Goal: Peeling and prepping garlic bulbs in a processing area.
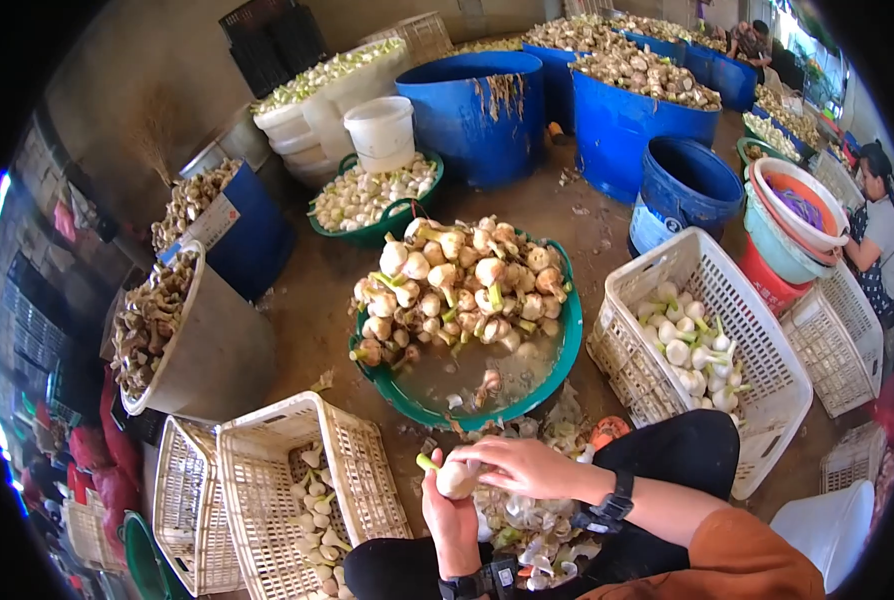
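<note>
A pale garlic bulb [456,481] with a short green stem is held in my left hand [451,525], whose thumb and fingers close round it. My right hand [526,466] lies over the bulb's upper right side, its fingers touching the skin. Below both hands, between my knees, lies a heap of garlic skins [544,529]. Just ahead stands a green basin [573,330] of cloudy water, piled with unpeeled garlic bulbs [447,281]. White peeled bulbs [691,341] fill part of the crate on the right. More bulbs [316,517] lie in the left crate.
A white plastic crate [773,397] stands by my right knee and another [364,457] by my left. Farther off are a green tub [368,234] of garlic, large blue vats [469,127] and a blue bucket [691,180]. A person [878,232] sits at the far right.
</note>
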The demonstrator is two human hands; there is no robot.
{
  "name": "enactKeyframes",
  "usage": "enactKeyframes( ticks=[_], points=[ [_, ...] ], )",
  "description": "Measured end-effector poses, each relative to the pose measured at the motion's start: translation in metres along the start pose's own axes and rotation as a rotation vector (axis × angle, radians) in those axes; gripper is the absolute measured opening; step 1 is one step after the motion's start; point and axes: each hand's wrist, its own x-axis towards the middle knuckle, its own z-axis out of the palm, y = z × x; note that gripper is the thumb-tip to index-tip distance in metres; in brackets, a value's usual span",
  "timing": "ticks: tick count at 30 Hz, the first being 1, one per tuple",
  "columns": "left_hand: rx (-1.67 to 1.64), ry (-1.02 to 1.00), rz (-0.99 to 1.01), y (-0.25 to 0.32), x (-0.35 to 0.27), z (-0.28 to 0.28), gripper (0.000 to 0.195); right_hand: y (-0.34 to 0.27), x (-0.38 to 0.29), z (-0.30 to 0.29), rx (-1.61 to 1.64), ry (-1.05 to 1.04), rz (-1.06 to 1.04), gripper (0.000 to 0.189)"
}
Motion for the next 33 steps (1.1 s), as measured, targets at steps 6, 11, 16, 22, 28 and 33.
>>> enactKeyframes(
  ticks=[6, 11, 16, 22, 28, 33],
  points=[
    [-0.226, -0.023, 0.009, 0.016, 0.013, 0.008, 0.025, 0.085, -0.077, 0.083, -0.286, -0.214, 0.215, 0.018],
    [-0.206, 0.197, 0.078, 0.025, 0.018, -0.008, 0.025, 0.129, 0.025, 0.043, -0.301, 0.021, 0.199, 0.021],
    [-0.051, 0.050, 0.195, 0.038, 0.020, -0.033, 0.034, 0.230, 0.069, 0.018, -0.843, -0.097, 0.263, 0.015],
    [0.515, -0.356, 0.138, 0.015, 0.016, 0.112, 0.065, 0.266, 0.033, 0.060, -0.475, -0.315, 0.665, 0.020],
    [1.630, -0.200, 0.793, 0.012, 0.034, 0.073, 0.050, 0.125, 0.061, 0.002, 0.887, -0.089, 0.643, 0.036],
    [1.699, -0.100, 0.921, 0.000, 0.005, 0.082, 0.056, 0.045, 0.041, -0.009, 1.005, -0.014, 0.518, 0.030]
  ],
)
